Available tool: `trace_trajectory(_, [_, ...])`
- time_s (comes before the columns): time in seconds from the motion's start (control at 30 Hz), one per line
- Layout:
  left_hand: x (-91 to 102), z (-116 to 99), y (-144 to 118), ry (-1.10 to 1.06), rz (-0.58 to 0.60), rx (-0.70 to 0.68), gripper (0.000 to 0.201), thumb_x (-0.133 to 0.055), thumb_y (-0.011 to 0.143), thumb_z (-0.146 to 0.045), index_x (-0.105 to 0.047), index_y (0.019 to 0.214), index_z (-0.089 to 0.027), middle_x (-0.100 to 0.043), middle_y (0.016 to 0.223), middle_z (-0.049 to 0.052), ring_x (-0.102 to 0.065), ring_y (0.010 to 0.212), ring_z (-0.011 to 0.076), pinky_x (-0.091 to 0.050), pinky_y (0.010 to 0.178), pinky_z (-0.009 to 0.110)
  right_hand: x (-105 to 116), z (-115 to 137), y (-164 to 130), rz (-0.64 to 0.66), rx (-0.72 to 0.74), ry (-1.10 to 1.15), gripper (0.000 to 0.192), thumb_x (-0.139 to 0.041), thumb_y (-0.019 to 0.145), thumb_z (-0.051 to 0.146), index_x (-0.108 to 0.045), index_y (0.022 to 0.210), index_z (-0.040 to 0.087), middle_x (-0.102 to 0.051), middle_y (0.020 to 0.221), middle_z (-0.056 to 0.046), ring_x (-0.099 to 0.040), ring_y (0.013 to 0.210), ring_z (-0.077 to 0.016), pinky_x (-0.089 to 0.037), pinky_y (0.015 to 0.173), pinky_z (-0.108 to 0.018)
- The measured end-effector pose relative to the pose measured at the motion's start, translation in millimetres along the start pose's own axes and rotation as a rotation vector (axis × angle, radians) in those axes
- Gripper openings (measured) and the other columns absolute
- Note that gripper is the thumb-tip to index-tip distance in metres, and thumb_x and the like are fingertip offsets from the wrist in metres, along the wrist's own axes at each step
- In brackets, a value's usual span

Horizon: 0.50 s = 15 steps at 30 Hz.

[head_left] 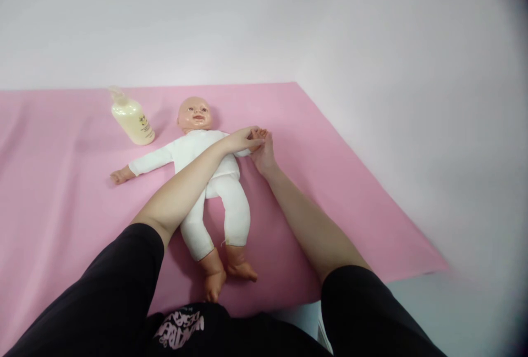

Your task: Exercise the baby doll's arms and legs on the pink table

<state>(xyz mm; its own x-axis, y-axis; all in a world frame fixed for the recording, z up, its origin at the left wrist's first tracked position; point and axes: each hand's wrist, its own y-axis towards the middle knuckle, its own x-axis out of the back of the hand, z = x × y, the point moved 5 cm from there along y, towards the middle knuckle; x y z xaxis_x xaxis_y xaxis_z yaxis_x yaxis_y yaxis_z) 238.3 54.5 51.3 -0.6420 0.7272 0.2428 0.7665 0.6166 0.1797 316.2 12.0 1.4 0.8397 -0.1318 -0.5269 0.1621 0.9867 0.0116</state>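
Observation:
A baby doll in a white suit lies on its back on a pink sheet, head away from me and bare feet toward me. One doll arm stretches out to the left. My left hand reaches across the doll's chest to its other arm, which both hands mostly hide. My right hand meets the left there, holding the doll's small hand at the fingertips. Both hands have fingers closed around that arm and hand.
A pale yellow pump bottle lies tilted on the sheet to the left of the doll's head. The pink sheet ends at a slanted edge on the right, with a white surface beyond it.

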Motion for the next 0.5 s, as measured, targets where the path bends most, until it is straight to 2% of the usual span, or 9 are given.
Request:
trace_trajectory(0.13, [0.1,-3.4,1.3,0.002,-0.012,-0.004,0.032,-0.065,0.092,-0.046,-0.058,0.082,-0.016,-0.058,0.076,-0.001,-0.057,0.075,0.0146,-0.048,0.08,0.03,-1.6,0.2,-0.8,0.039,0.057,0.005,0.057,-0.06,0.08,0.081,-0.071,0.105,0.031,-0.074,0.122,-0.002,-0.062,0.134,-0.0219,-0.061,0.098,-0.034])
trace_trajectory(0.23, [-0.4,-4.1,1.6,-0.042,-0.008,0.016,0.035,-0.067,0.089,-0.05,-0.061,0.085,-0.016,-0.062,0.077,-0.001,-0.059,0.076,0.0148,-0.049,0.081,0.03,-1.2,-1.8,-0.8,0.05,0.056,-0.006,0.056,-0.062,0.079,0.081,-0.072,0.105,0.032,-0.075,0.121,-0.001,-0.062,0.134,-0.0223,-0.061,0.097,-0.035])
trace_trajectory(0.5, [7.5,-5.2,0.5,-0.01,-0.073,-0.011,0.032,-0.069,0.084,-0.044,-0.071,0.094,-0.014,-0.07,0.09,0.004,-0.063,0.089,0.0185,-0.05,0.089,0.035,0.0,-1.3,1.3,0.059,0.035,-0.049,0.057,-0.059,0.081,0.08,-0.069,0.11,0.032,-0.073,0.13,-0.002,-0.061,0.137,-0.0227,-0.061,0.098,-0.037])
